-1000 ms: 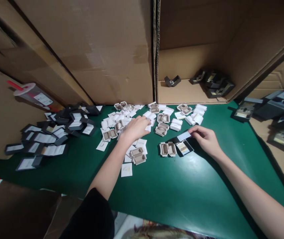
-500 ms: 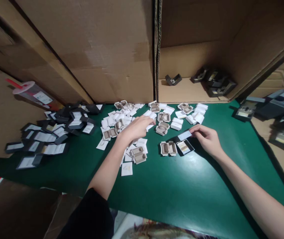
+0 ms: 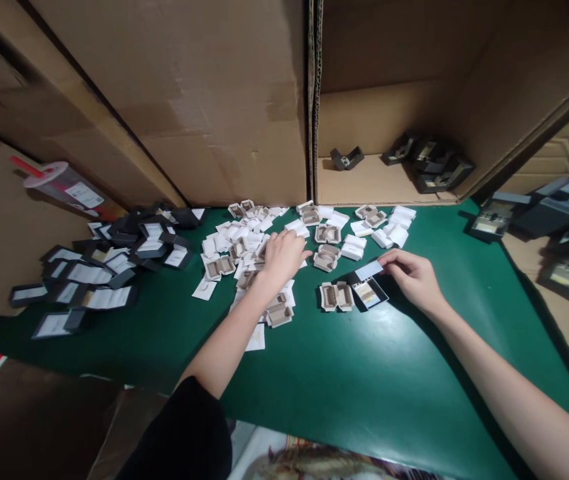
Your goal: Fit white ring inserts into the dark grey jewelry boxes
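Note:
My left hand rests palm down on a heap of small white and tan inserts in the middle of the green mat; its fingers curl over the pieces and I cannot see what they grip. My right hand pinches the far edge of an open black box with a pale lid lining. A tan insert pair lies just left of that box.
A pile of flat black boxes lies at the left. A plastic cup with a red straw leans on cardboard. An open carton behind holds several black boxes. More dark boxes sit at the right.
My left hand has shifted slightly right and nearer over the white pieces. My right hand and the black box have barely moved.

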A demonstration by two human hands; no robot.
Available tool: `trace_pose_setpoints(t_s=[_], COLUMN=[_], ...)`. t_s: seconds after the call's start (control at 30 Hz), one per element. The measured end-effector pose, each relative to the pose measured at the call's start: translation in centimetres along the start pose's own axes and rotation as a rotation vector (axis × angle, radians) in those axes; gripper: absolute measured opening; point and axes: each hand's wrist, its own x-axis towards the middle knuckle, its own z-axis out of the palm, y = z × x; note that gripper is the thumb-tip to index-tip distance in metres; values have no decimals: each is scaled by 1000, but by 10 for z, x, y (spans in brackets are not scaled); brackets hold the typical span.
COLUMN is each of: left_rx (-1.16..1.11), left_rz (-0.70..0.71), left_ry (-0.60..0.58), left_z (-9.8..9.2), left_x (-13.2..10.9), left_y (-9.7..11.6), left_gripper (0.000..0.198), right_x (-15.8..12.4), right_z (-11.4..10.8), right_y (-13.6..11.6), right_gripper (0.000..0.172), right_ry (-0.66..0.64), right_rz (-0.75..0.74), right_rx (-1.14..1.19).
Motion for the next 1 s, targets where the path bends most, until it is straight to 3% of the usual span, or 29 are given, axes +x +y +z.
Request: trace_pose_setpoints(t_s=[0.13,0.33,0.5,0.63,0.83,1.0], left_rx=[-63,-291,-783,-1074,-1084,-1115], left_rz=[5,109,223,336,500,523], left_ry=[40,115,404,455,518,467], left_z=[1,-18,-30,-31,-28,-34], left_x=[0,2,2,1,-1,-7], left_y=[-6,-18,-21,-12,2,13], left_gripper=[11,14,12,8,25,32], right_x=[0,1,0,0,0,-4], right_z=[0,-1,0,0,1,0], right_y=[0,2,0,-1,-2,-16], right_gripper=[22,23,22,21,17,12], right_ry=[-1,1,6,8,41,243], right_rz=[-5,3,7,7,5,-6], right_rx=[3,14,17,19,49,107])
